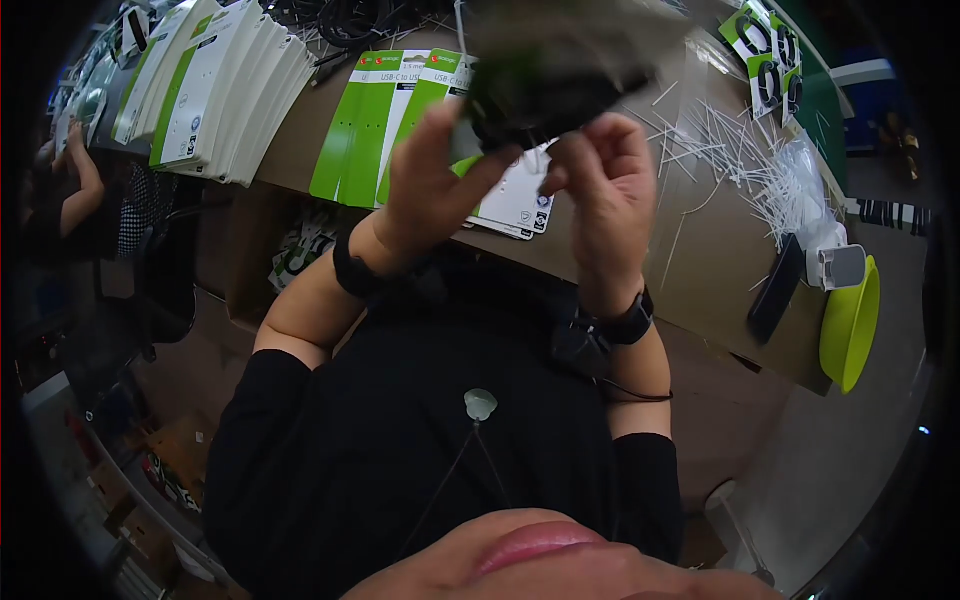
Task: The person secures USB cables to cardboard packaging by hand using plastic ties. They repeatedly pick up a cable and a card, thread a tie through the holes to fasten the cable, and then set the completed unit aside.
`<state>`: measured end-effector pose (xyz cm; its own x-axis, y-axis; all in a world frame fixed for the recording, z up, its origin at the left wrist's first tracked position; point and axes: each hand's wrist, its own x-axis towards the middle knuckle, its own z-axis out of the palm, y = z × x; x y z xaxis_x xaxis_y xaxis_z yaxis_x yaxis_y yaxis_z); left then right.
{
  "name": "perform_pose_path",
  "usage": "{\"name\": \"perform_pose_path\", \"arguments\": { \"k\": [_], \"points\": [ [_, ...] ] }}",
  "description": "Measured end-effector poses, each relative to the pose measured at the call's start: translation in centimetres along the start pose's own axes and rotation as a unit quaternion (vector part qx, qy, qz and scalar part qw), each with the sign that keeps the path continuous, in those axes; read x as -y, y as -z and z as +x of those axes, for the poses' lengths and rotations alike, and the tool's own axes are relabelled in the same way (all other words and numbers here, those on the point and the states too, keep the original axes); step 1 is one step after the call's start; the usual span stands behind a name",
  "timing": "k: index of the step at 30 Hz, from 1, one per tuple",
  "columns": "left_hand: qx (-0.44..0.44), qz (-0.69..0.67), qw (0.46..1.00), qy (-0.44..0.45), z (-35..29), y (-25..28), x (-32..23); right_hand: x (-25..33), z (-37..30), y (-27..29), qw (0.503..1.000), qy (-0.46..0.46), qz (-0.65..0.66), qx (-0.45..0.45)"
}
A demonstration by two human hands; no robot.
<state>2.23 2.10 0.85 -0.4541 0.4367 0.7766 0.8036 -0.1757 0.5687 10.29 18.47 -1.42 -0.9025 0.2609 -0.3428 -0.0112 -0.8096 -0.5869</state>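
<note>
A dark, blurred bundle that looks like a coiled black cable (pixel 550 118) on a packaging card is raised over the table edge. My left hand (pixel 425 190) grips its left side, thumb along the lower edge. My right hand (pixel 608 195) is closed in a pinch at the bundle's underside, by a thin white strip that looks like a twist tie (pixel 543 158). Its fingertips are partly hidden. Below and behind the hands lie green and white cable cards (pixel 352 135), overlapping in a row.
A thick fanned stack of cards (pixel 225 100) stands at left. Loose white ties (pixel 740 170) are scattered at right, near a black phone (pixel 778 290) and a yellow-green bowl (pixel 850 325). Cards with cables (pixel 765 55) lie far right; black cables (pixel 350 20) at the back. Another person's arm (pixel 82 185) shows far left.
</note>
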Motion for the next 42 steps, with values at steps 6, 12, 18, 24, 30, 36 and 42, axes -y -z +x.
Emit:
{"name": "perform_pose_path", "arguments": {
  "k": [6, 12, 18, 24, 30, 36, 42],
  "points": [
    [-0.154, -0.515, 0.784, 0.310, 0.6, 0.0, -0.9, 0.3, 0.6, -2.8, 0.955, 0.162, -0.182, 0.166],
    [-0.141, -0.610, 0.701, 0.341, 0.3, -0.6, -1.3, 0.2, -0.1, -3.8, 0.970, 0.102, -0.119, 0.184],
    [-0.166, -0.675, 0.602, 0.393, -0.1, 0.1, -1.0, 1.4, 0.6, -2.3, 0.870, 0.248, -0.410, 0.116],
    [-0.051, -0.867, 0.375, 0.323, -1.8, -0.5, 1.1, 1.0, -0.5, -4.2, 0.901, 0.297, -0.216, 0.230],
    [-0.099, -0.849, 0.352, 0.382, -1.3, -0.9, -0.1, 1.3, -0.1, -4.5, 0.666, 0.483, -0.522, 0.224],
    [-0.093, -0.825, 0.428, 0.358, -2.2, -2.2, -0.3, 1.2, 0.5, -5.1, 0.607, 0.541, -0.512, 0.279],
    [-0.182, -0.778, 0.425, 0.425, -2.6, -2.2, 0.2, 1.3, -0.4, -5.9, 0.597, 0.573, -0.515, 0.224]
  ]
}}
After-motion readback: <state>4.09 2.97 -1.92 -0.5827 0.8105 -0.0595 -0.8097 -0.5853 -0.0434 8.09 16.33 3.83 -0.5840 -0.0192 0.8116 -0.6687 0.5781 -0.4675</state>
